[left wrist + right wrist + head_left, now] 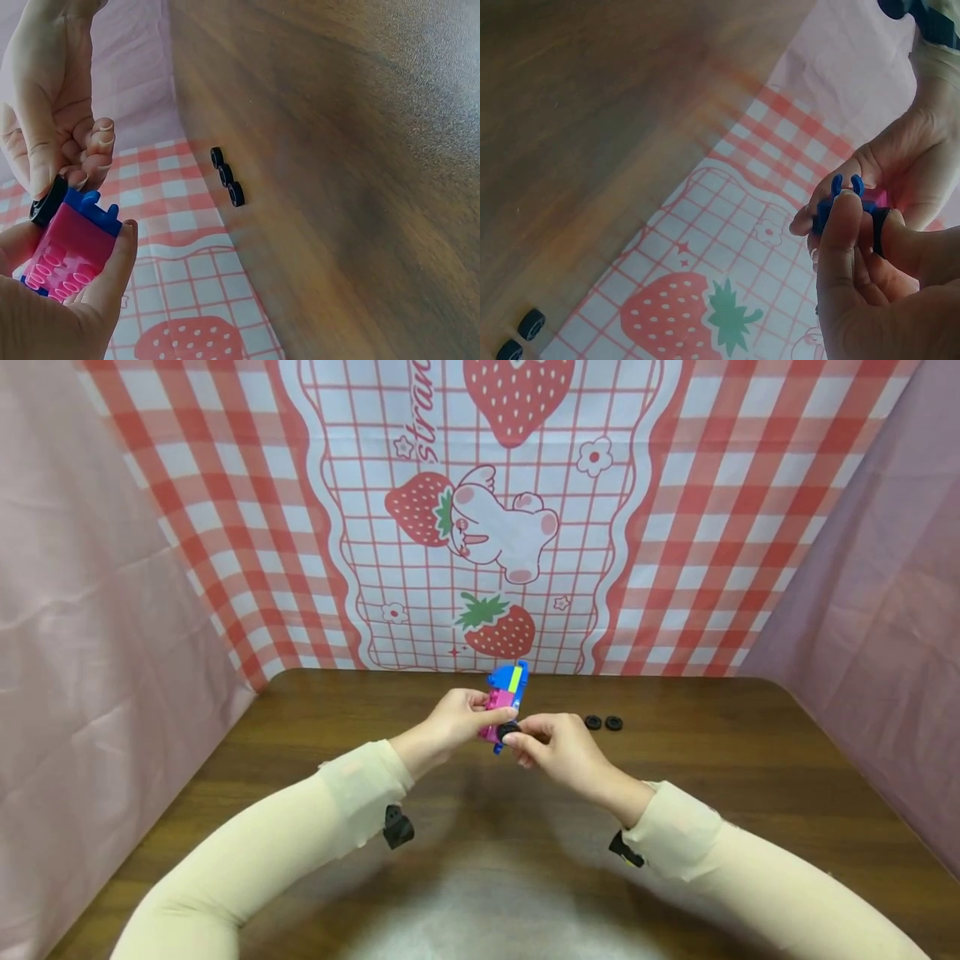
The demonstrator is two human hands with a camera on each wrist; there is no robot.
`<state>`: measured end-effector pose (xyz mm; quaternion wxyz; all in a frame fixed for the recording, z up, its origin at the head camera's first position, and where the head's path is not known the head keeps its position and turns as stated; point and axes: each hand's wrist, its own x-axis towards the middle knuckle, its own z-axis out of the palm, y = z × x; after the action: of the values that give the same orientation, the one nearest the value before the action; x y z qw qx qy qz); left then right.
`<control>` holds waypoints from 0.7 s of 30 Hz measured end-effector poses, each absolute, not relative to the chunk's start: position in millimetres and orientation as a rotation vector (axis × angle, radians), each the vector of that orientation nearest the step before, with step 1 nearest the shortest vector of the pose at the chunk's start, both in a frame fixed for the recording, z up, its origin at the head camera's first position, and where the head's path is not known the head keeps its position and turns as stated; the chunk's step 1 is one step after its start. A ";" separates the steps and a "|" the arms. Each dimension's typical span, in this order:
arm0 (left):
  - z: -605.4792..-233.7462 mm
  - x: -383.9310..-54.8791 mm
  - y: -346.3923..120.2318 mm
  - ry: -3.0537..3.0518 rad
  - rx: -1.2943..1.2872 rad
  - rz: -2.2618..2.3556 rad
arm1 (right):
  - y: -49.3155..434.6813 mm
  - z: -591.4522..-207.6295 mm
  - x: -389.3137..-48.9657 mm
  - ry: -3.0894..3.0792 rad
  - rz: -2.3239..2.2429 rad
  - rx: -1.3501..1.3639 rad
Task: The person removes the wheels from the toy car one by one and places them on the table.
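Observation:
My left hand (pixel 457 720) grips a toy block car (pixel 507 697) in pink, blue and yellow, holding it above the table. Pink studs line one face of the car in the left wrist view, where blue prongs stick out at one end. My right hand (pixel 558 747) pinches a black toy wheel (pixel 48 201) between thumb and fingers, right at the car's side. In the right wrist view the fingers cover most of the car, leaving its blue end (pixel 847 196) and a bit of pink showing.
Three more black wheels (pixel 226 175) stand in a row on the wooden table (pixel 712 785), to the right of my hands. A strawberry-print checked cloth (pixel 495 527) hangs behind the table, with pink curtains (pixel 112 568) at the sides.

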<state>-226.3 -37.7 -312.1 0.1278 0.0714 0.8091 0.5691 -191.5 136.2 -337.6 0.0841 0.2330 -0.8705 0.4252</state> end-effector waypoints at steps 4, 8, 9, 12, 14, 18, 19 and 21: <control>-309.9 -226.7 -37.9 2.354 0.195 1.656 | 136.2 -335.9 -191.3 -2.581 1.256 0.706; -309.9 -225.9 -38.8 2.343 0.193 1.662 | 134.2 -335.5 -190.3 -2.574 1.222 0.710; -310.4 -225.5 -38.9 2.338 0.193 1.663 | 133.9 -336.0 -190.0 -2.575 1.208 0.709; -312.9 -224.4 -39.1 2.342 0.194 1.661 | 133.1 -337.7 -188.6 -2.578 1.169 0.704; -314.1 -224.1 -38.6 2.346 0.192 1.665 | 133.2 -338.3 -188.1 -2.575 1.154 0.704; -317.1 -225.4 -38.4 2.378 0.176 1.643 | 133.9 -339.1 -187.5 -2.557 1.138 0.713; -318.3 -226.1 -38.8 2.387 0.171 1.633 | 134.0 -338.9 -187.7 -2.555 1.145 0.717; -319.8 -227.0 -39.7 2.389 0.165 1.623 | 134.7 -337.9 -188.4 -2.569 1.191 0.718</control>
<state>-227.0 -39.7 -319.8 0.1242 0.0565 0.8194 0.5568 -188.4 134.7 -337.9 0.1101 0.2442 -0.8740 0.4054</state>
